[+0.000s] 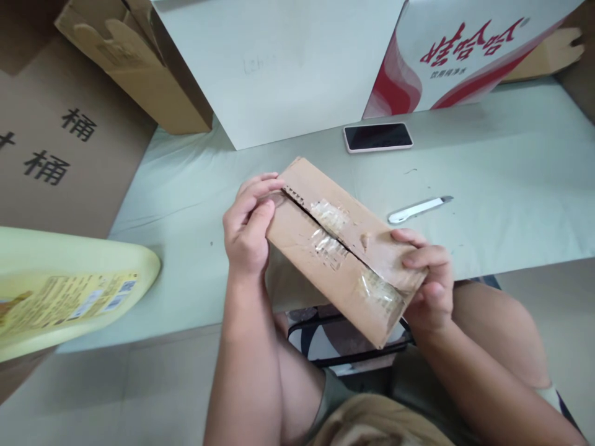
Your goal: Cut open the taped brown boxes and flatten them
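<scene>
A small brown cardboard box (341, 248) with clear tape along its top seam is held tilted between both hands, just above my lap. My left hand (246, 226) grips its far left end, fingers curled over the flap edge where the seam has split. My right hand (430, 279) is closed on the near right end, thumb on top. The seam runs diagonally from upper left to lower right.
A white utility knife (418, 209) lies on the pale green cloth (511, 186) right of the box. A phone (377, 137) lies face up farther back. Large cartons (288, 68) stand behind, brown cardboard (60, 148) at left, a yellow container (65, 291) at the near left.
</scene>
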Tool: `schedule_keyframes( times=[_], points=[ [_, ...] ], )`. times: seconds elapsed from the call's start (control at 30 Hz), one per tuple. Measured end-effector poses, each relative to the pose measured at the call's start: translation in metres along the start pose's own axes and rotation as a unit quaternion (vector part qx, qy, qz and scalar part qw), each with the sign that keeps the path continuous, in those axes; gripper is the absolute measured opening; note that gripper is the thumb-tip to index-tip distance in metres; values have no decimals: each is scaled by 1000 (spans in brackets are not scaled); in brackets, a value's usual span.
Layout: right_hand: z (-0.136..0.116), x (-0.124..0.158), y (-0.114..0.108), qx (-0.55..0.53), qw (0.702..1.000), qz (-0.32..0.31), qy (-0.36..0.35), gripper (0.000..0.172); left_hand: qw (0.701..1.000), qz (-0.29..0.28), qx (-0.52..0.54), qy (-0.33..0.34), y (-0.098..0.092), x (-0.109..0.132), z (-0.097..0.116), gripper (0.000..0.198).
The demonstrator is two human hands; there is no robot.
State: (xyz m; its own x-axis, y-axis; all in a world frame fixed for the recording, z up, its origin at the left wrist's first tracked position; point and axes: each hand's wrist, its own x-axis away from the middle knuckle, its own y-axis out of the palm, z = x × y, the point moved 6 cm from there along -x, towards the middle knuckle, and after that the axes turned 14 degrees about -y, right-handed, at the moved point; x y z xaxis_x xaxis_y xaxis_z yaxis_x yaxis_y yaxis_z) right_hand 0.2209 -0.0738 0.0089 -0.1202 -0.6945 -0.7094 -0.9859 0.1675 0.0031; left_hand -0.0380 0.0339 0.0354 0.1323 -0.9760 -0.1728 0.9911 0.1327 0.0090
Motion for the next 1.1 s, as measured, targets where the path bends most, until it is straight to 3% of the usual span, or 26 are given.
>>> schedule_keyframes(
  times=[0.13,0.4,0.6,1.1],
  points=[
    [0,1,0,22,1000,-3,11,28,1000,-6,8,-10,1,0,0,18],
    [1,0,-2,3,1000,19,11,12,1000,-2,-5,21,1,3,1,17],
    [0,0,-2,14,1000,15,2,13,1000,2,-14,4,2,1,2,17],
    [2,1,-6,-35,999,-9,11,10,997,-5,-50,65,2,-1,3,27]
  ],
)
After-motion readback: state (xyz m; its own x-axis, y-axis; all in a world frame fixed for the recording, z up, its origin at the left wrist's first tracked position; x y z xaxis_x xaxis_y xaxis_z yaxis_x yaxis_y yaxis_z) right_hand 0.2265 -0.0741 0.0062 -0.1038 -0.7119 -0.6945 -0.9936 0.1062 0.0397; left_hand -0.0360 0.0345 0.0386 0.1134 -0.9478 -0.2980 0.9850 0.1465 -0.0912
